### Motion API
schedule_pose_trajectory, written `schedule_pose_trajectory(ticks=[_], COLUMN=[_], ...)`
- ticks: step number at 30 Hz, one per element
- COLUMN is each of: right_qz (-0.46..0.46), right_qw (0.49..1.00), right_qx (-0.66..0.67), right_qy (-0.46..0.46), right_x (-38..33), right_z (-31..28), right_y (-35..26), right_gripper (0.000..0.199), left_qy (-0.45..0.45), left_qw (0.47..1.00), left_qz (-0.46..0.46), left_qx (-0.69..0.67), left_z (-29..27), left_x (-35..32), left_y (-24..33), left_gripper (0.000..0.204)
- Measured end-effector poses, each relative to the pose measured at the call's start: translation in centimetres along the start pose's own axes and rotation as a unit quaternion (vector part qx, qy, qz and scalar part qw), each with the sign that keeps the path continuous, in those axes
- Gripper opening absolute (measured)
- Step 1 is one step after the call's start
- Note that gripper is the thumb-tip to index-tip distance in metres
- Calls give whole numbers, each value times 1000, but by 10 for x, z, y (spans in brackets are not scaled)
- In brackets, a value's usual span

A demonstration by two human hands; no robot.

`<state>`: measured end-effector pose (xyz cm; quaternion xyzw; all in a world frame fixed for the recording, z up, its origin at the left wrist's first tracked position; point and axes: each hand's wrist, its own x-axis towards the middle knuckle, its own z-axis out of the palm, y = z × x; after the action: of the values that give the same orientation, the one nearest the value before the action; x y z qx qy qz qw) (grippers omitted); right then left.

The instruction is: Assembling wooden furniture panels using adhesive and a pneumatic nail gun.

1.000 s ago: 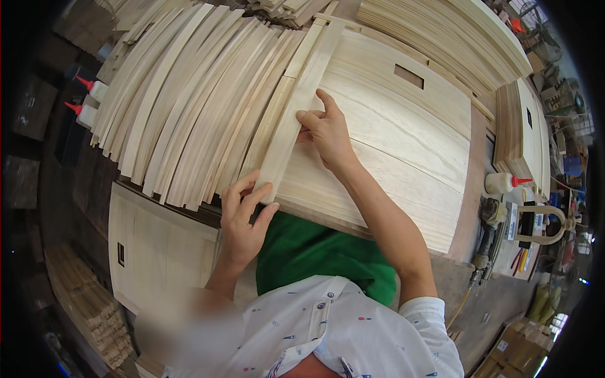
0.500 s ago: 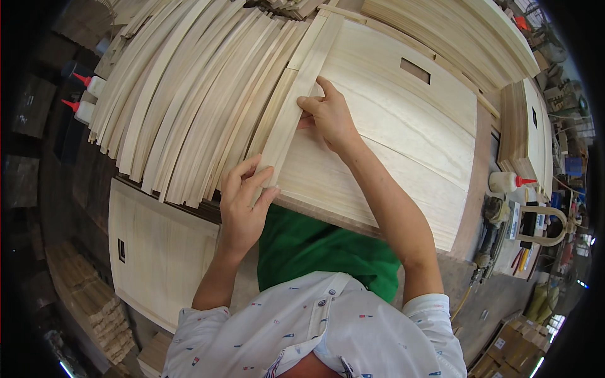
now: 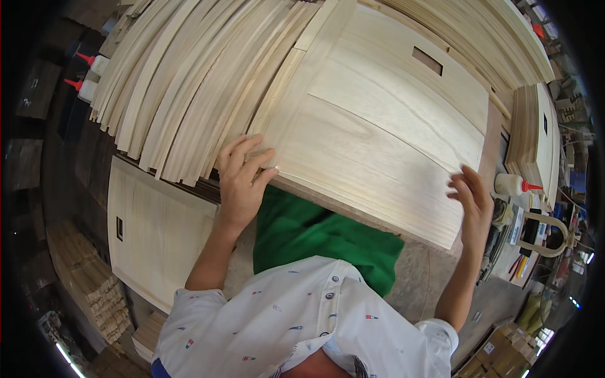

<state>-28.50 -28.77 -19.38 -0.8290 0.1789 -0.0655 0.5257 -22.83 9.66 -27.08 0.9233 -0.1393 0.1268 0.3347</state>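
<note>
So, pale wooden panel [image 3: 378,138] lies flat on the surface [image 3: 494,135], in front of the person; 1 rectangular cutout [image 3: 428,61] near its far right end. Flat strip [image 3: 301,85] runs along the panel's left side.

Left hand [image 3: 244,179]: at the near left corner, fingers spread over the strip's near end, thumb at the panel's front edge. Grip narrow between thumb and index; can't tell if it's pinching the wood or just resting.

Right hand [image 3: 472,205]: at the panel's right edge, toward the near corner. Grip loose, fingers half curled, nothing visible in it. Can't tell if fingertips touch the panel.

Around it: big row of wooden strips [image 3: 195,82] just left of the panel, 2 red-tipped white bottles [image 3: 86,91] beyond those. 1 more white bottle [image 3: 509,184], also red-tipped, lies on its side just beside the right hand. Stack of panels [image 3: 523,129] behind that. Lower left, another panel [image 3: 157,220] with a dark slot. Green cloth [image 3: 321,233] below the front edge.
</note>
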Motion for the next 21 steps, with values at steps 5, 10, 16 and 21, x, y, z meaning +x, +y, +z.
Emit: schedule_pose_trajectory(ticks=[5, 10, 16, 21], right_qz=[11, 46, 135, 198], right_qw=[986, 943, 898, 912], right_qx=[-85, -208, -360, -326], right_qy=[141, 257, 212, 147], right_x=[-39, -63, -66, -49], right_z=[-89, -196, -247, -227], right_y=[35, 114, 179, 170], right_gripper=[34, 39, 47, 48], left_qy=[-15, -97, -6, -24], left_qw=[999, 991, 977, 962], left_qz=[10, 63, 195, 162], left_qx=[41, 65, 88, 218], left_z=[-7, -21, 76, 121], left_x=[4, 57, 196, 262], left_y=[-1, 23, 10, -19], left_gripper=[36, 40, 38, 43])
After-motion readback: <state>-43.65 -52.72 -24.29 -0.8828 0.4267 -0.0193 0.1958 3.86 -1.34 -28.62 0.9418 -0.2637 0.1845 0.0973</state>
